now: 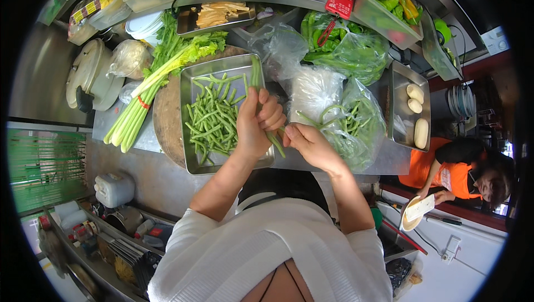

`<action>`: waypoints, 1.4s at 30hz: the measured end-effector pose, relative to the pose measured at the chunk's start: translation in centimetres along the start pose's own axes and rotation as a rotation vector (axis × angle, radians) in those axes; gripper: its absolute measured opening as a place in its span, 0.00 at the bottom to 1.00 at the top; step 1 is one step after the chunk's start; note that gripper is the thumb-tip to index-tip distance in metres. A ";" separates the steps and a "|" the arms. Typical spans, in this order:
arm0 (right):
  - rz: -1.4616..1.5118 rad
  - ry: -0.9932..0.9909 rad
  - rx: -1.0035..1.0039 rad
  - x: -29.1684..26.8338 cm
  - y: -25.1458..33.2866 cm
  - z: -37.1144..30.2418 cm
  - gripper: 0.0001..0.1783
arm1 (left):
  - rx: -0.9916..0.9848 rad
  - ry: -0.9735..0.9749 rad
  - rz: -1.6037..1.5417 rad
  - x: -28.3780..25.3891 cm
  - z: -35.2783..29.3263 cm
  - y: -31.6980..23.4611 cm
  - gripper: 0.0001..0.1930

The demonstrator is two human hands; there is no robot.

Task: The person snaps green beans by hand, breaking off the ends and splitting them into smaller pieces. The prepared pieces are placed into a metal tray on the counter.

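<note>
My left hand point(257, 125) is wrapped round a few long green beans point(276, 145), whose ends stick out above and below the fist. Close beside it, my right hand point(307, 143) pinches at the lower part of these beans with thumb and forefinger. Both hands hover over the right side of a rectangular steel tray point(222, 66), where many short pieces of green bean point(214, 115) lie heaped. To the right, an open clear plastic bag point(361, 146) holds more long beans, some poking out toward my right hand.
The tray overlaps a round wooden chopping board point(165, 121). Celery point(133, 115) lies at left beside a lidded pot point(92, 74). Bagged green peppers point(347, 46) sit behind; a tray of peeled pale vegetables point(414, 105) stands right. A person in an orange apron point(428, 163) works at far right.
</note>
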State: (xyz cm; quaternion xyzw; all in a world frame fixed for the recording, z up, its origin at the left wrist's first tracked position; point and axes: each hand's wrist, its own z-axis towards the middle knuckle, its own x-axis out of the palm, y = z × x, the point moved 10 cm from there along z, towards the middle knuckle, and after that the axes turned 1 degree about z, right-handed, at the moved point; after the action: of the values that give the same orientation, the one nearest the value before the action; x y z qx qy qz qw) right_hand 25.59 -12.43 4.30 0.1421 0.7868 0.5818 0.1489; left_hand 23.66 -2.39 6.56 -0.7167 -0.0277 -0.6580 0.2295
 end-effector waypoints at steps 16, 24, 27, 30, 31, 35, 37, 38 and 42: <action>0.581 -0.070 0.301 2.5 -5.5 4.0 0.19 | 0.048 -0.072 0.448 -2.9 -4.0 -1.1 0.15; 0.760 0.338 0.414 8.0 -4.9 2.5 0.28 | -0.313 0.071 0.714 -6.1 -5.4 -2.5 0.14; 0.875 0.462 0.385 9.5 -3.3 2.2 0.28 | -0.360 0.097 0.599 -6.6 -5.6 -2.5 0.11; 0.971 0.473 0.257 10.7 -3.0 2.8 0.25 | -0.311 0.085 0.541 -6.9 -5.5 -2.8 0.11; 1.005 0.470 0.200 11.0 -3.1 3.1 0.25 | -0.264 0.066 0.592 -7.0 -5.4 -3.3 0.12; 0.765 0.328 0.278 11.6 -4.5 3.5 0.19 | -0.150 -0.052 0.380 -8.1 -5.5 -5.0 0.14; 0.732 0.238 0.315 11.3 -4.7 3.8 0.17 | -0.018 -0.131 0.587 -9.6 -6.2 -5.9 0.08; 0.749 0.205 0.346 11.1 -4.9 4.0 0.17 | 0.122 -0.190 0.776 -9.6 -6.8 -6.5 0.07; 0.886 0.149 0.402 13.0 -6.0 5.9 0.17 | 0.661 -0.227 1.263 -6.1 -8.8 -8.5 0.05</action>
State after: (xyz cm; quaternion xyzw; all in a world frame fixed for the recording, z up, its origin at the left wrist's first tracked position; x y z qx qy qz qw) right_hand 15.71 -3.78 -4.02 0.4472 0.7559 0.4343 -0.1999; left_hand 11.81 3.59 3.41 -0.5529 0.1708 -0.2783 0.7666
